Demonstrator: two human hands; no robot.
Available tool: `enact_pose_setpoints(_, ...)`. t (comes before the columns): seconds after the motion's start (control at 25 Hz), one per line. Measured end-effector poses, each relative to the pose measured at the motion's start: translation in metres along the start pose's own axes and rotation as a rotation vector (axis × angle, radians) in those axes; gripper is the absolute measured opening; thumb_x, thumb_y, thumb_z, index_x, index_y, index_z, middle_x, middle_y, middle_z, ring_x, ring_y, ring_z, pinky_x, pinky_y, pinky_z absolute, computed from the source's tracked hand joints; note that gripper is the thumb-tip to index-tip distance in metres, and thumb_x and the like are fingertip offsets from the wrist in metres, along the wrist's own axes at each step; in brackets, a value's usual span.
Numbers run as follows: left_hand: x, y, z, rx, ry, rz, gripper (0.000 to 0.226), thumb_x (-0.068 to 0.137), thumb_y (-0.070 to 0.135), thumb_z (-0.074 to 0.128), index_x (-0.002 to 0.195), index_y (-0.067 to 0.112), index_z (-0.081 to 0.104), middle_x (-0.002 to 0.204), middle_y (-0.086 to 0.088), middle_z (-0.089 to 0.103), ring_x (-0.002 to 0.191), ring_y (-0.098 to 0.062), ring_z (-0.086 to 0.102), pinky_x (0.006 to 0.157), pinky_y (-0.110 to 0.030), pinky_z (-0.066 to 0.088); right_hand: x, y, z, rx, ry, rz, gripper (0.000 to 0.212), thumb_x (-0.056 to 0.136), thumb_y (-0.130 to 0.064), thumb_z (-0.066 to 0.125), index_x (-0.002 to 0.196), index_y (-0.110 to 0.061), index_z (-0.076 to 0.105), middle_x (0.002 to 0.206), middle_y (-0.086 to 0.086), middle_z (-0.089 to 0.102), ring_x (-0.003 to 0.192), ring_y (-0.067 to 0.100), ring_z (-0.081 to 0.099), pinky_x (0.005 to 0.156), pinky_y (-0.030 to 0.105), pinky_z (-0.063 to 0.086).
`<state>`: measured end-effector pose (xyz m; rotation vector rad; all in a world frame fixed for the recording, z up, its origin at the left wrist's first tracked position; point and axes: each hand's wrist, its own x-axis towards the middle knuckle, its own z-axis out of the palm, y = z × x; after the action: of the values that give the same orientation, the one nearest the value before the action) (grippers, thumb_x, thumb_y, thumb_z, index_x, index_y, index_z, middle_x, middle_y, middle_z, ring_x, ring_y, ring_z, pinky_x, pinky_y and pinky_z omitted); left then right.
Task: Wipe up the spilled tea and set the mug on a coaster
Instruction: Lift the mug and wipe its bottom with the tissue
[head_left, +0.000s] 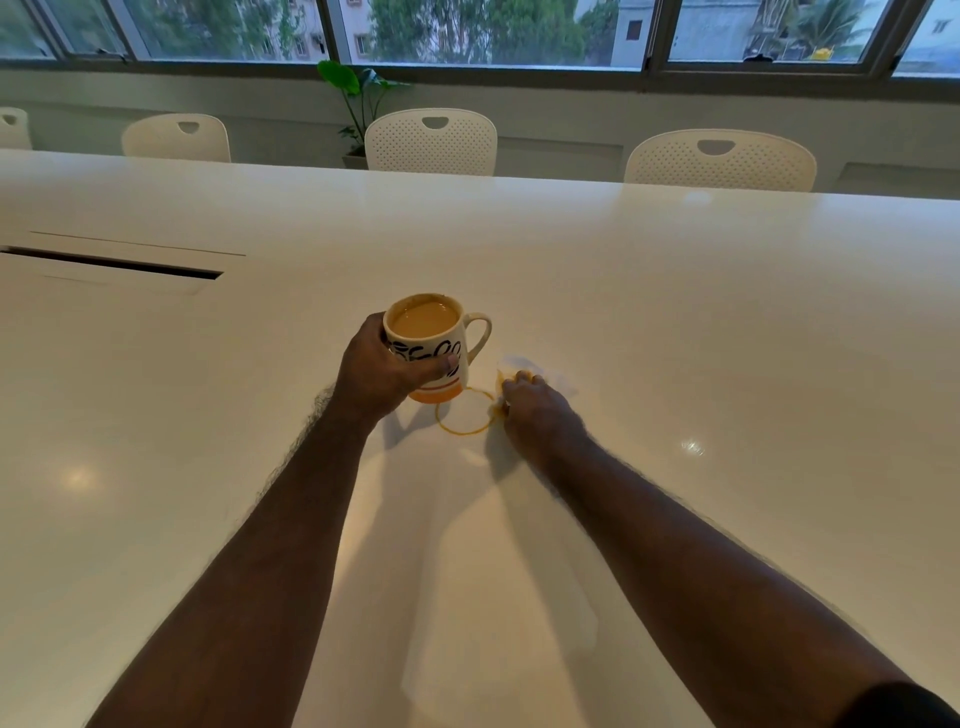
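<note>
The left hand (384, 371) is wrapped around the mug (428, 345), with the thumb across the front. The mug is full of milky tea. It looks lifted a little off the white bench (675, 312), and its handle points to the right. Its bottom edge is orange.

Just below and to the right of the mug there is a thin orange ring of tea (464, 411) on the bench. The mug is at the ring's top left edge, not inside it.

The right hand (535, 410) is pressed down on a white tissue (540, 370), fingers closed on it. The tissue sits at the right side of the ring and has a yellow wet spot. The two hands are apart, with the ring between them.

White chairs (431, 140) stand along the far side of the bench. A green plant (358, 98) is behind them by the windows (483, 31).
</note>
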<state>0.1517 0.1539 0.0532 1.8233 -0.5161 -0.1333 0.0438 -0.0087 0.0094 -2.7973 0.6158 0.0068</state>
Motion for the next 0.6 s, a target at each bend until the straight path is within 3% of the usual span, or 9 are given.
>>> enact_pose_setpoints(0.2,0.002,0.007,-0.009,0.0,0.012,0.003,0.081,0.055,0.031,0.093,0.124,0.013,0.054,0.115,-0.002,0.066,0.105,-0.019,0.064,0.087,-0.045,0.057,0.01,-0.028,0.0,0.03,-0.15,-0.065,0.047,0.094,-0.018,0.046,0.141,-0.016,0.042,0.152,0.009,0.034,0.138,0.031,0.034,0.107,0.047,0.038)
enact_pose_setpoints(0.36,0.001,0.012,-0.01,-0.002,0.028,0.01,0.08,0.056,0.028,0.093,0.124,0.013,0.053,0.115,-0.002,0.066,0.105,-0.018,0.064,0.087,-0.044,0.056,0.002,-0.048,0.007,0.078,-0.161,-0.206,0.046,0.092,-0.017,0.05,0.137,-0.022,0.047,0.144,0.008,0.045,0.128,0.031,0.046,0.1,0.044,0.044)
enact_pose_setpoints(0.48,0.001,0.013,-0.009,-0.008,0.04,0.015,0.079,0.056,0.028,0.093,0.123,0.013,0.054,0.114,0.0,0.066,0.103,-0.016,0.064,0.086,-0.04,0.057,-0.012,-0.055,0.009,-0.085,-0.262,-0.374,0.061,0.092,-0.011,0.051,0.147,-0.03,0.032,0.159,-0.002,0.023,0.144,0.023,0.024,0.109,0.046,0.037)
enact_pose_setpoints(0.6,0.002,0.013,-0.008,-0.003,0.027,0.023,0.079,0.057,0.03,0.092,0.124,0.013,0.053,0.115,0.0,0.066,0.104,-0.015,0.064,0.083,-0.037,0.057,-0.04,-0.041,0.011,-0.126,-0.214,-0.456,0.061,0.091,-0.006,0.051,0.146,-0.027,0.033,0.159,-0.002,0.022,0.145,0.019,0.024,0.107,0.042,0.039)
